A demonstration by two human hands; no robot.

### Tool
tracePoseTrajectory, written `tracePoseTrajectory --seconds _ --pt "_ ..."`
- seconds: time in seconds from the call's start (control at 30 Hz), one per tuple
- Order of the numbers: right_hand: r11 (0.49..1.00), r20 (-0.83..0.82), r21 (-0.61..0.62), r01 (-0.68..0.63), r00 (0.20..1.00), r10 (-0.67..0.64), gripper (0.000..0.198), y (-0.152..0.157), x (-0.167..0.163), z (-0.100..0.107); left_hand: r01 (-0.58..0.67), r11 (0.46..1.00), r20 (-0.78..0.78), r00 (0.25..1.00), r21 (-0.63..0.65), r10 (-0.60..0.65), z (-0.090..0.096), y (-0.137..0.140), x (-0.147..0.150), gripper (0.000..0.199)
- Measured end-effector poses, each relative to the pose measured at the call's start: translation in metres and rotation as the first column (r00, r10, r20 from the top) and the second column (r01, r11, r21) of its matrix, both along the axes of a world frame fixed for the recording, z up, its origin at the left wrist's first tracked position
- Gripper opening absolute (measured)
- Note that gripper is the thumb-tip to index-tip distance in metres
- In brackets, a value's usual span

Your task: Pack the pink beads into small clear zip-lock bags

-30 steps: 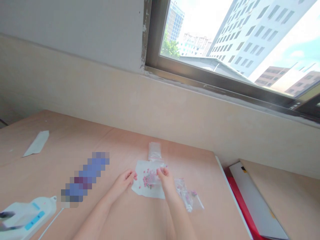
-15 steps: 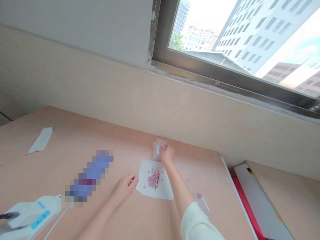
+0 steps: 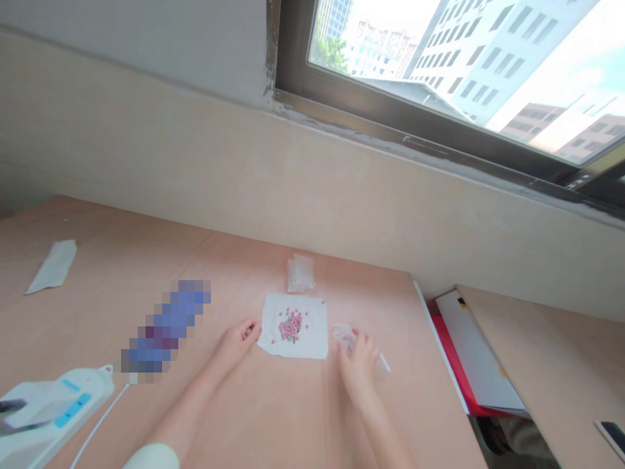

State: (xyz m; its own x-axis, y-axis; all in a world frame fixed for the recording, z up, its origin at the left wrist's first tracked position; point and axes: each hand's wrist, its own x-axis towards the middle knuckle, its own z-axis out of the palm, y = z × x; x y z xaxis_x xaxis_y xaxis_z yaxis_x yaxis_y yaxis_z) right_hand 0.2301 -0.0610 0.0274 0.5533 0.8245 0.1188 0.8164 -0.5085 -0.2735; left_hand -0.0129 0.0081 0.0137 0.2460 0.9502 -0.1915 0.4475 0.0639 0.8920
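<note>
A white sheet of paper lies flat on the table, carrying a loose heap of small pink beads with a few thin dark or silvery pieces among them. My left hand rests at the sheet's left edge, fingers curled in; what they hold, if anything, is hidden. Right of the sheet, my right hand covers part of a clear plastic bag, thumb and fingers closed about it. The bag's far corner shows beyond the fingers. Behind the sheet lie several small clear bags stacked together.
Left on the table are a blurred-out blue object, a white power strip with a white cable, and a folded paper piece. Wall and window bound the back. Past the right table edge sit red and white folders.
My right hand has left the stacked bags at the back and come down right to the plastic bag. My left hand stays by the sheet. The view has shifted slightly.
</note>
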Motion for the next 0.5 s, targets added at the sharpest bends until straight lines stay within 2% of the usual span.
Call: tracePoseTrajectory --seconds 0.07,0.17,0.5 --pt "0.997 0.025 -0.067 -0.025 0.999 0.027 0.027 -0.012 0.001 -0.004 -0.004 1.0 0.001 1.0 0.001 0.004 0.001 0.0 0.001 0.028" --pt "0.994 0.028 -0.09 -0.064 0.997 0.067 0.022 -0.016 0.002 -0.002 -0.011 1.0 0.014 1.0 -0.003 0.011 0.001 -0.002 0.001 0.027" --pt "0.997 -0.171 0.011 -0.073 0.983 0.074 0.021 -0.022 0.014 0.02 0.008 0.999 0.11 0.994 -0.05 -0.003 -0.005 -0.004 -0.002 0.028"
